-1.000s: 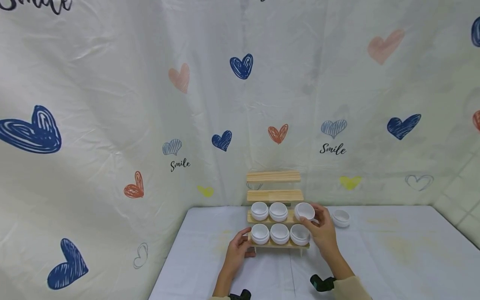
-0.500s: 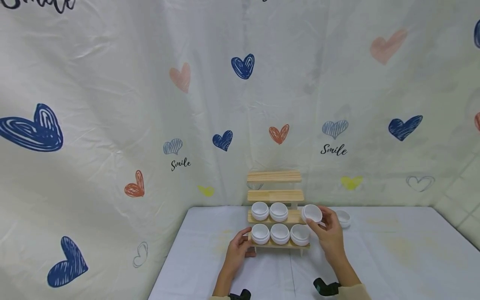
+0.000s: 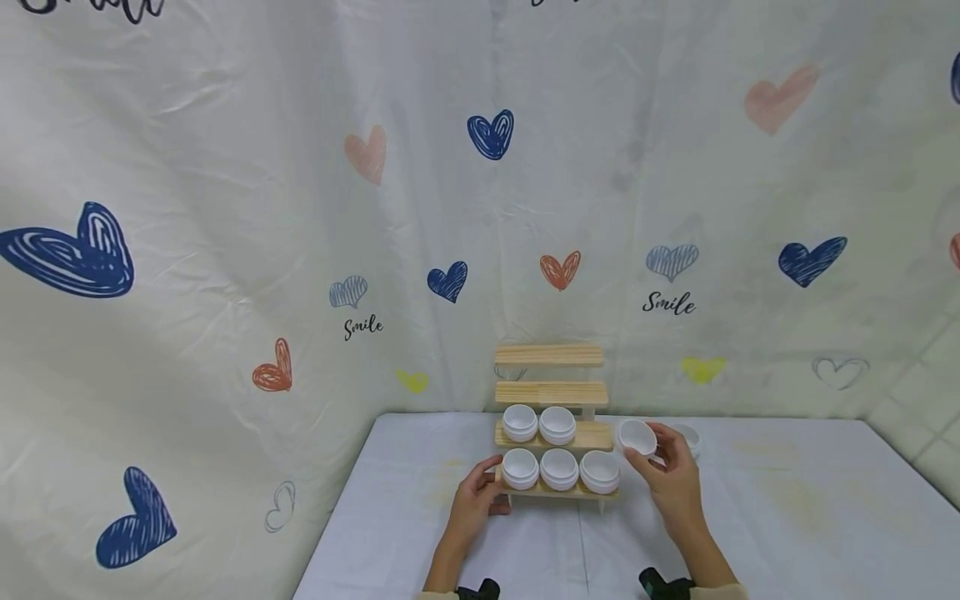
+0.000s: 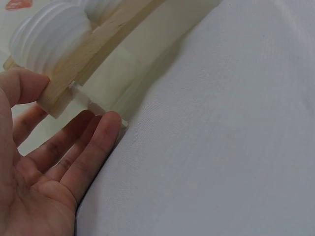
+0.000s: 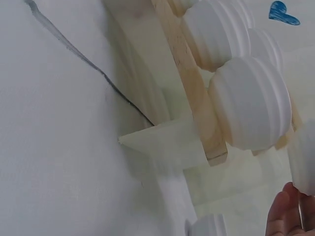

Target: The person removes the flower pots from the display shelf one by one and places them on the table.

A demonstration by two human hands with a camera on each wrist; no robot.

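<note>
Cup [image 3: 637, 436] in right hand [image 3: 672, 479] (left hand [image 3: 472, 500] gripping shelf [image 4: 91, 56]).

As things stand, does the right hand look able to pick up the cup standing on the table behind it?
Probably not: the right hand pinches a white cup, so it is occupied. Otherwise the way looks free: the standing cup shows behind that hand, on the table.

- Wrinkled white hanging sheet [image 3: 585, 192], printed with blue, red, pink and yellow hearts [image 3: 447, 282] and black "Smile" lettering [image 3: 669, 304]
- Pale tiled wall [image 3: 932, 417] at far right
- White-covered table [image 3: 840, 550] with faint yellowish patches
</note>
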